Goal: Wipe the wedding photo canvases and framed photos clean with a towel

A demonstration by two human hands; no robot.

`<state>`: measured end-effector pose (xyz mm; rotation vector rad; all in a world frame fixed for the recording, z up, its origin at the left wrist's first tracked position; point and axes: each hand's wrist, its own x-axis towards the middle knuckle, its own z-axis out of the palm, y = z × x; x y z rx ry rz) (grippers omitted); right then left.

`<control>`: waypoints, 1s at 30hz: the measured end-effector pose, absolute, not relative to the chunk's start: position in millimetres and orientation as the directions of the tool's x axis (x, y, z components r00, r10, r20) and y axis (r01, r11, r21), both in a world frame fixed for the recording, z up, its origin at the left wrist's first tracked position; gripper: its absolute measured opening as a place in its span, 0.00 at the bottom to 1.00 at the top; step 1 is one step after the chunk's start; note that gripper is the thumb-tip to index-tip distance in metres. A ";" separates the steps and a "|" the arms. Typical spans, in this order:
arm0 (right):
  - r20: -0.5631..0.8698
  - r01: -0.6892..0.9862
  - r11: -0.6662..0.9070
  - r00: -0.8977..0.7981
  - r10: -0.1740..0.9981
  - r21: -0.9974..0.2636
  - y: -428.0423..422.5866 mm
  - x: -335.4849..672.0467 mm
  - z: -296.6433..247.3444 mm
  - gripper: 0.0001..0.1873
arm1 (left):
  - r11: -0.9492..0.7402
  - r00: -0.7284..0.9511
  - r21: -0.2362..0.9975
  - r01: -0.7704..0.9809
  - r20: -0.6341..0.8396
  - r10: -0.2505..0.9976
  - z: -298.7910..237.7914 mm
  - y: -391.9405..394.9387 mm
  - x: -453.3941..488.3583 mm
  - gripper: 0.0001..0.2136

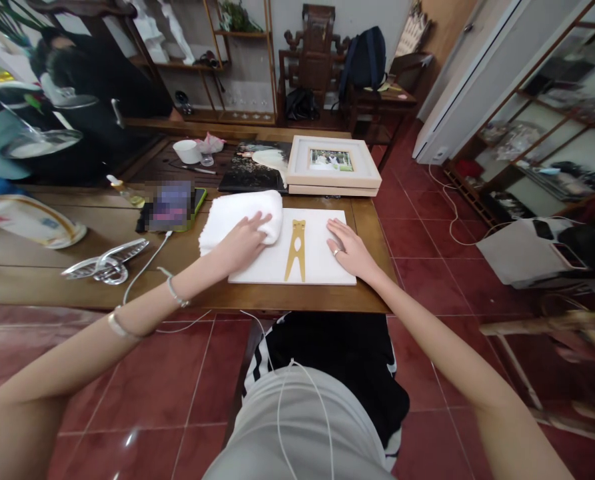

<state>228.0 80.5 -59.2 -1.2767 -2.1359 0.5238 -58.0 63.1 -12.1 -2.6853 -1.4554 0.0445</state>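
My left hand (244, 241) lies on a folded white towel (222, 217), its fingers spread across the cloth. The towel covers the left part of a white board (324, 267) on the wooden table. My right hand (350, 248), a ring on one finger, rests flat on the board's right side with the fingers stretched out. Between the two hands a flat gold piece (296, 263) lies on the board; it has an oval hole and two leg-like prongs pointing toward me.
Behind the board are framed pictures (367, 170) and a dark photo panel (232, 170). To the left lie a cabled phone (170, 205), a silver hair clip (104, 263), a dropper bottle (127, 193) and a white package (37, 217). A person in black (112, 73) is at the far left.
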 end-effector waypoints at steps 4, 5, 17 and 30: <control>0.298 0.637 0.472 -0.367 0.881 -0.610 82.4 227.5 -61.6 0.25 | -0.617 0.612 -0.099 0.781 -0.073 0.787 -3.2 -7.8 -51.9 0.12; 0.303 0.631 0.476 -0.369 0.879 -0.612 82.9 227.6 -62.1 0.25 | -0.641 0.637 -0.090 0.762 -0.078 0.767 -2.6 -24.5 -51.8 0.12; 0.310 0.627 0.497 -0.390 0.867 -0.600 83.6 229.0 -60.8 0.25 | -0.596 0.596 -0.040 0.802 -0.001 0.803 -13.8 1.3 -51.8 0.14; 0.300 0.630 0.489 -0.389 0.871 -0.603 83.1 229.6 -60.3 0.25 | -0.580 0.580 -0.037 0.814 -0.020 0.815 -7.7 94.7 -43.2 0.16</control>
